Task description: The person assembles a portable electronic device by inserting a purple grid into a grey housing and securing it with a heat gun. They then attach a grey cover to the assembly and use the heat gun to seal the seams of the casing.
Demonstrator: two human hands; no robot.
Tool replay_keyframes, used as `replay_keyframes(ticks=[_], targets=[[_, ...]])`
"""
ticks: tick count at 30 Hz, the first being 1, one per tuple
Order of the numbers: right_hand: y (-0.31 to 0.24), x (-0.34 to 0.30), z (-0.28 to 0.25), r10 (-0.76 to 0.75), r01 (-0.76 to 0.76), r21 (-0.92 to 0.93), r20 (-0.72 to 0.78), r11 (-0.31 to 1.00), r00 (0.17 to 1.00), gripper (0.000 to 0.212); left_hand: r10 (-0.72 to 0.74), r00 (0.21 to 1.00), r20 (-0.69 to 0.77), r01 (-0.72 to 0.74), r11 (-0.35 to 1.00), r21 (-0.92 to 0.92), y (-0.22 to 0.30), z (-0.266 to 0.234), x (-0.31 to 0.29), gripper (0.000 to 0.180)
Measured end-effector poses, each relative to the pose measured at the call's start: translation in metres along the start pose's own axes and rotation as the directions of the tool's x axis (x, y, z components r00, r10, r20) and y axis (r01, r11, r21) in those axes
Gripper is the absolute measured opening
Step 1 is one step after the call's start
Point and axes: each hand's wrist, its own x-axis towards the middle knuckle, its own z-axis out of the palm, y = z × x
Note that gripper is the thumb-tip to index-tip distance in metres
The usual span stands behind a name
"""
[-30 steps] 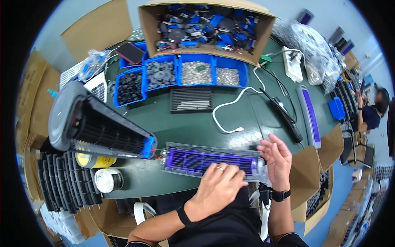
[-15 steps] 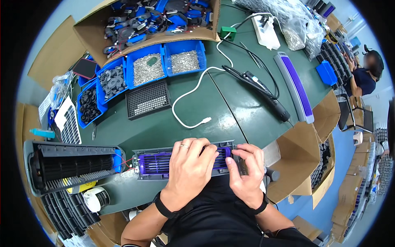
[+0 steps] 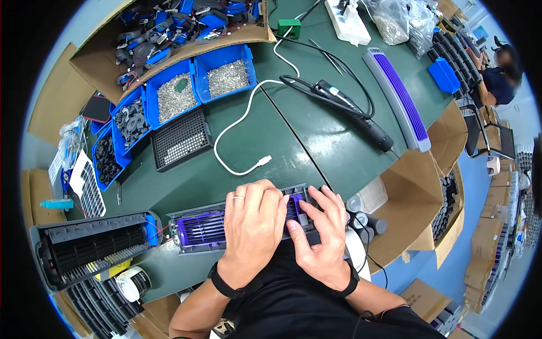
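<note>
So the long grey plastic panel with the purple slatted insert (image 3: pixel 203 229) is lying along the near edge of the dark green tabletop (image 3: pixel 307 127), right in front of the person's black shirt. The left hand (image 3: pixel 251 226) is palm-down across the middle of it, fingers close together, hiding a good chunk of the slats. Can't tell if it's actually gripping or just resting there, since the palm side is hidden. The right hand (image 3: pixel 324 237) is at the panel's right end, thumb and fingers spread with a gap between them, tips over the purple part. Can't say whether that one is pinching anything either.

Thin red wires (image 3: pixel 165 229) run from the panel's left end to the long grey open housing with a black ribbed inside (image 3: pixel 93 243), which is lying just to the left. Further back there's a black perforated rectangular tray (image 3: pixel 182 141), a white cable with a small plug (image 3: pixel 263 161), and a black stick-shaped tool with a thin metal tip (image 3: pixel 361 121).
</note>
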Motion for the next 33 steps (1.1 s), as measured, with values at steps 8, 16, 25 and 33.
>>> replay_keyframes(ticks=[8, 16, 25, 33], targets=[[-0.001, 0.001, 0.01, -0.006, 0.006, -0.002, -0.051, 1.0, 0.999, 0.033, 0.037, 0.999, 0.004, -0.037, 0.999, 0.024, -0.001, 0.004, -0.01, 0.016], [0.004, -0.003, 0.018, -0.008, 0.008, 0.008, -0.09, 1.0, 0.996, 0.037, 0.042, 0.998, -0.039, -0.046, 0.992, -0.117, -0.006, 0.006, -0.007, 0.019], [0.007, -0.006, 0.022, -0.018, 0.019, 0.011, -0.109, 1.0, 0.994, 0.038, 0.076, 0.997, -0.011, -0.076, 0.99, -0.122, -0.01, 0.009, 0.001, 0.017], [0.006, -0.004, 0.022, 0.009, -0.007, 0.02, -0.111, 1.0, 0.994, 0.04, 0.076, 0.989, 0.123, -0.074, 0.997, -0.018, -0.004, -0.016, 0.01, 0.013]])
